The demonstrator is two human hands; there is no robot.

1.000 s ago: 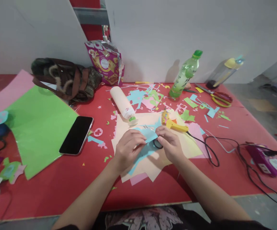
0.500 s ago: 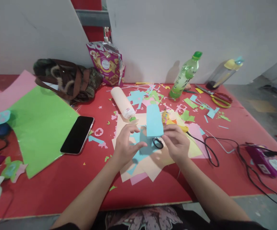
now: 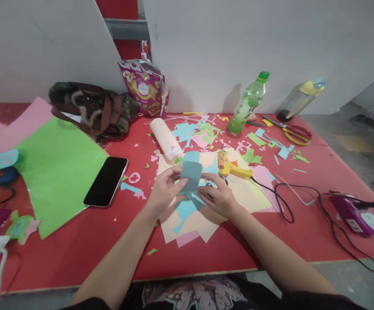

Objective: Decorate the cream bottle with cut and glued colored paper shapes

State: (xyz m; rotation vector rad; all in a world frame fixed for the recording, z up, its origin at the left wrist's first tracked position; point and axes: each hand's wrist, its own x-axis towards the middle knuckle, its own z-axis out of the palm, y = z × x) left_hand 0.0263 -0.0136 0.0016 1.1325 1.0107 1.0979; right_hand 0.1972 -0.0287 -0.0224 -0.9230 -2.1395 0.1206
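Observation:
A rounded blue paper piece (image 3: 191,171) is up in front of me, above the papers. My left hand (image 3: 165,190) is closed on its left edge, thumb across the near face. My right hand (image 3: 219,196) is at its right edge, fingers bent and apparently pinching it. Black scissor handles (image 3: 226,181) show partly behind my right fingers; their blades are hidden. Below lie cream paper sheets (image 3: 208,228) and a blue paper scrap (image 3: 187,209). A yellow glue gun (image 3: 237,168) rests on the sheets to the right.
A phone (image 3: 106,181) lies on a green sheet (image 3: 57,168) at left. Behind stand a cream bottle lying down (image 3: 166,137), a snack bag (image 3: 146,88) and a green drink bottle (image 3: 250,103). Red-yellow scissors (image 3: 295,133), paper scraps and a black cable (image 3: 298,187) occupy the right.
The blue paper piece has moved left and its visible face looks darker. My left hand, previously open and apart, has closed on it. My right hand has moved left too, uncovering the glue gun.

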